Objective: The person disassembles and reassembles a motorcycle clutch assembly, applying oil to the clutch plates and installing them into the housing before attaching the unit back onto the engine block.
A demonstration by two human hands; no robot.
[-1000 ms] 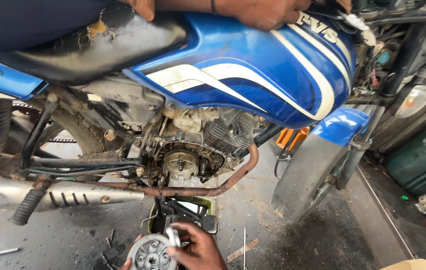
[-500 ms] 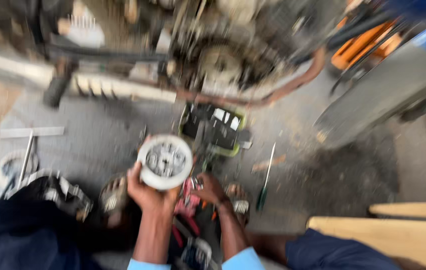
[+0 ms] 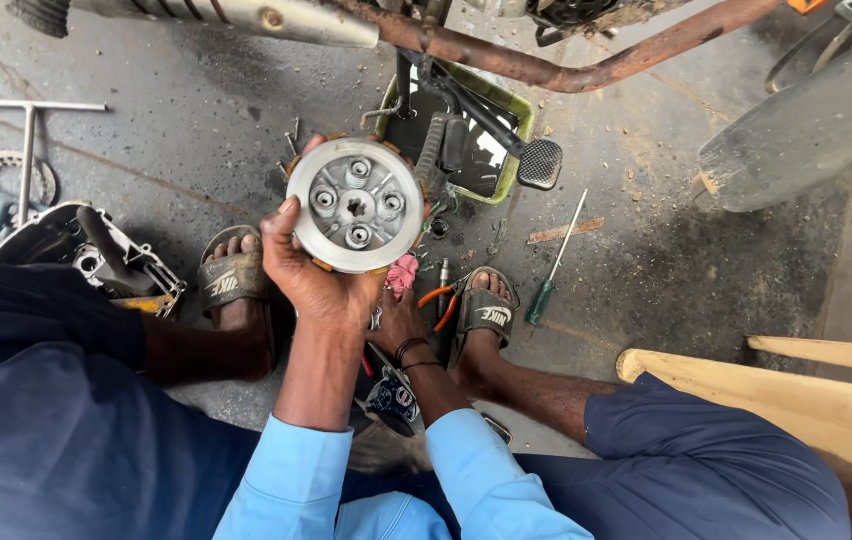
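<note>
A green screwdriver (image 3: 552,262) is lying on the floor. A green tray (image 3: 512,110) is sitting under the rusty pipe (image 3: 586,72).

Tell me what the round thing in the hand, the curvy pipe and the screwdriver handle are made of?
The round disc in the left hand looks like bare metal: dull silver-grey, with a matte shine. The curved pipe looks like steel, since orange-brown rust covers it. The screwdriver handle is probably plastic: smooth and green, though too small to be sure.

right hand (image 3: 401,318): mostly hidden behind clutch assembly (image 3: 354,205) | motorcycle frame (image 3: 546,60): cut off at top edge
</note>
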